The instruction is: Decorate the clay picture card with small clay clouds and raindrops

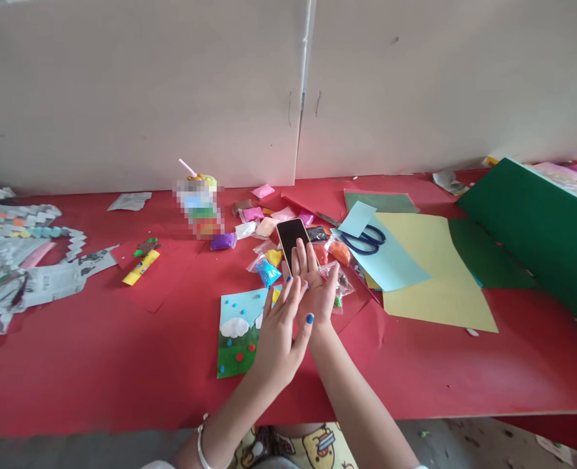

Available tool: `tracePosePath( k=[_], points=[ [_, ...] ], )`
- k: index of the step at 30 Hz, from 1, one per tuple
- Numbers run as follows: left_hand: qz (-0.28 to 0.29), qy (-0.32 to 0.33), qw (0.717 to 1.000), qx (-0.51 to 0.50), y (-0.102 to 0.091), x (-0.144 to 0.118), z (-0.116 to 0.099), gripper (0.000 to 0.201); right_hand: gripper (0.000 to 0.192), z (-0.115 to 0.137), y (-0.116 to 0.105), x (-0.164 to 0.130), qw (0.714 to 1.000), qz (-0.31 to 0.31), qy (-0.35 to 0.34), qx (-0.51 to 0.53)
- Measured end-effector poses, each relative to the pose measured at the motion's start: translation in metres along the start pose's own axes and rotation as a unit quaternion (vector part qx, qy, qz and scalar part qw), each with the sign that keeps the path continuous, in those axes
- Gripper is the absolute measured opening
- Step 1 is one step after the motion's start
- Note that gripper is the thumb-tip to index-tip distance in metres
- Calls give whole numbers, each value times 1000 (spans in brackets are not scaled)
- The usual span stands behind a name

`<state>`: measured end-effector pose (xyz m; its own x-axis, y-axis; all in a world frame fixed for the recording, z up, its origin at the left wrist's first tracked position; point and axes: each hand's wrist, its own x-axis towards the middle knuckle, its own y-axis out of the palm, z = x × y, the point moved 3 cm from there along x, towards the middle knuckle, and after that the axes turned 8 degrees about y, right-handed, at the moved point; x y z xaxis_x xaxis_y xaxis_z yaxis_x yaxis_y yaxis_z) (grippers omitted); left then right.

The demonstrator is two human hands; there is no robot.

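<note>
My right hand (315,283) is held palm up above the red table (98,365), fingers flat. My left hand (279,332) lies across it, palm down, its fingers pressed on the right palm; whether a bit of clay sits between the palms is hidden. Just beyond the fingertips lies a black phone (292,238). Below my left hand lies a small clay picture (237,332) with blue sky, a white cloud and green ground. Small bags of coloured clay (267,270) lie around the hands.
Blue scissors (366,240) rest on light blue and yellow paper sheets (430,273) to the right. A green folded board (537,228) stands far right. A blurred cup with a straw (200,205), a yellow strip (140,268) and woven newspaper (15,247) sit left.
</note>
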<state>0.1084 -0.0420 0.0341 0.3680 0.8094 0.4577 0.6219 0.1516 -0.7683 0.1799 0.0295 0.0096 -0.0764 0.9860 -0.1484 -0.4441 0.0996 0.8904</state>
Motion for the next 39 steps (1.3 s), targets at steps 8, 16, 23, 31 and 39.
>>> tracePosePath(
  k=[8, 16, 23, 31, 39],
  points=[
    [-114, 37, 993, -15, -14, 25, 20, 46, 64, -1, 10, -8, 996, 55, 73, -11],
    [-142, 93, 984, 52, -48, 31, 23, 38, 48, 11, 9, -4, 980, 63, 46, -185],
    [-130, 143, 971, 141, -72, 33, 30, 42, 24, 17, 6, -5, 909, 107, 32, -402],
    [-116, 109, 986, 58, -73, 33, 39, 24, 22, 20, 6, -5, 912, 101, 28, -397],
    [-86, 124, 989, 8, -74, 33, 47, 4, 19, 18, 9, -8, 910, 126, 71, -388]
  ],
)
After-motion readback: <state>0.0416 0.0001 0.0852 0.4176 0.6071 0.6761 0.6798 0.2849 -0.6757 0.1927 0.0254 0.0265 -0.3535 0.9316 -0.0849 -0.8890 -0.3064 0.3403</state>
